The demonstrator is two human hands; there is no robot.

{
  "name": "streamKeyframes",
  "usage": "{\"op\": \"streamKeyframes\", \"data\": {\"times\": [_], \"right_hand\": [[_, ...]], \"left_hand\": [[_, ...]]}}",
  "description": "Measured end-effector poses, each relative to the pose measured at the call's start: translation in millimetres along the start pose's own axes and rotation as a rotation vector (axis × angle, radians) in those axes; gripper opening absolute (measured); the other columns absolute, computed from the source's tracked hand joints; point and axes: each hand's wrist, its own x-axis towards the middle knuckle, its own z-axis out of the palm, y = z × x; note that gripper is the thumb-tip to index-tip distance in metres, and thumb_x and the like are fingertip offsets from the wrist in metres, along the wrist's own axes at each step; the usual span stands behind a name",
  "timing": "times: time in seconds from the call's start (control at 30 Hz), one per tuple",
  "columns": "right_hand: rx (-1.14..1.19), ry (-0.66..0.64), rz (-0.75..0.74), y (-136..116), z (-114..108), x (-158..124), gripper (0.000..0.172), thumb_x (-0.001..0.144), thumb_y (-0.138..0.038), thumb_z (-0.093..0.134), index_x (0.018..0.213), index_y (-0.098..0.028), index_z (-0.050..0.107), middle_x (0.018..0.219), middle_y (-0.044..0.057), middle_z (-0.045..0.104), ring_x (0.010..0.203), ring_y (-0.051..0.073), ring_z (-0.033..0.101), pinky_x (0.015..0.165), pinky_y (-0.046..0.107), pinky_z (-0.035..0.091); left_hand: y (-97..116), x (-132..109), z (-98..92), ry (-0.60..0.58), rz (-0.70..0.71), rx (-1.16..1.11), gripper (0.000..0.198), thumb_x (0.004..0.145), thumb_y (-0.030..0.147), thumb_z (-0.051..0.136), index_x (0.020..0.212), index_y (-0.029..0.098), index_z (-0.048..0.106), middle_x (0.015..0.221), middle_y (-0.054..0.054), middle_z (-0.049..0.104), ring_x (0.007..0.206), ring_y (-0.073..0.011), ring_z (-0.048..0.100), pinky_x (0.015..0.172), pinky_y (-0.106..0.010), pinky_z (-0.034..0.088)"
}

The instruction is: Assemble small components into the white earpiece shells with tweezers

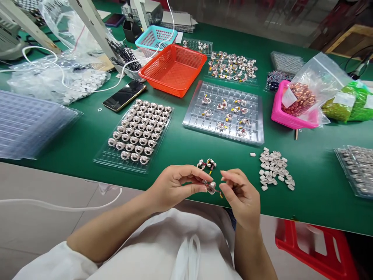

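Note:
My left hand (177,184) pinches a small silvery earbud housing (211,188) between thumb and fingertips, above the table's front edge. Thin wires and a yellow-tipped lead (220,195) stick out of its right side. Close by on the right, my right hand (240,194) has its fingers curled, with a gap between thumb and index fingertip; I see nothing held there. Just beyond the hands lie two wired earbud pieces (210,163). Small white caps (274,167) are heaped to the right of my right hand.
A clear tray (100,157) of silvery housings stands at left, beside a phone (124,95). Ahead are a tray (196,116) of wired pieces and a red basket (175,74). A pink basket (291,121) with bagged copper-coloured parts is at right. A white cable (101,90) crosses the left.

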Motion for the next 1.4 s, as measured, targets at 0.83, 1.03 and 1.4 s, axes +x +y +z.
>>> {"op": "streamKeyframes", "data": {"times": [0.83,1.03,1.4], "right_hand": [[0.423,-0.049,0.453,4,18,-7,0.019,0.091,-0.039,0.072,0.089,-0.021,0.070,0.074,0.001,0.062,0.059,0.011,0.050,0.053,0.023,0.042],[0.356,-0.118,0.411,0,16,-5,0.015,0.092,-0.036,0.071,0.088,-0.021,0.071,0.073,0.000,0.062,0.061,0.011,0.049,0.054,0.022,0.040],[0.036,-0.147,0.154,-12,13,-4,0.008,0.098,-0.026,0.062,0.093,-0.023,0.067,0.087,0.000,0.064,0.074,0.013,0.059,0.062,0.024,0.045]], "left_hand": [[-12,6,2.7,0.069,-0.054,0.127,0.019,0.080,0.024,0.078,0.094,0.012,0.079,0.086,-0.009,0.081,0.077,-0.0187,0.075,0.073,-0.027,0.061],[-13,8,-1.5,0.015,0.334,0.511,0.013,0.083,0.015,0.072,0.093,0.013,0.079,0.080,-0.008,0.080,0.070,-0.0156,0.074,0.068,-0.024,0.059],[-15,8,1.8,-0.011,0.432,0.552,0.019,0.086,0.012,0.063,0.098,0.015,0.078,0.084,-0.007,0.082,0.075,-0.0165,0.074,0.071,-0.024,0.058]]}}
